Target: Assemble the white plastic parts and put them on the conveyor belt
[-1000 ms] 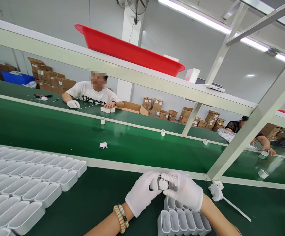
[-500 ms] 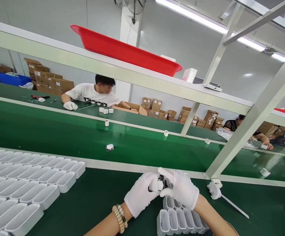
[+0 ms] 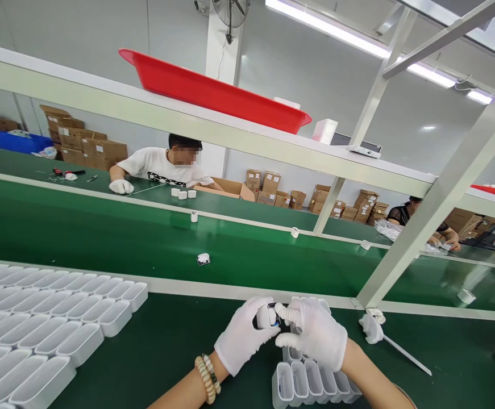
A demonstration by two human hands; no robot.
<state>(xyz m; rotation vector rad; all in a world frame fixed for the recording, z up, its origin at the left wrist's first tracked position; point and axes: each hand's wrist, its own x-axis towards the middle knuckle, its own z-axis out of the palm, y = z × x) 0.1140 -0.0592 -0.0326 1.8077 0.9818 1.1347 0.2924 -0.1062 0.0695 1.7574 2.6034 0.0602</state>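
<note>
My left hand (image 3: pixel 244 336), in a white glove, is closed round a small white housing (image 3: pixel 266 316) with dark and blue parts at its open end. Just to the right, my right hand (image 3: pixel 313 332), also gloved, has its thumb and index finger at the open end of the housing; whether they pinch a small part is hard to make out. Under and behind my right hand stand rows of narrow white cups (image 3: pixel 300 383), partly hidden by it.
Rows of white oblong trays (image 3: pixel 45 378) fill the left. Beyond lies a green conveyor (image 3: pixel 102 227) with a small white-and-black part (image 3: pixel 203 259) and white pieces. A slanted post (image 3: pixel 439 187) and a white-handled tool (image 3: pixel 407 353) are at right. A person (image 3: pixel 162 165) sits opposite.
The parts on the conveyor have shifted right. My right fingers have drawn slightly apart from the housing, which has turned a little in my left hand.
</note>
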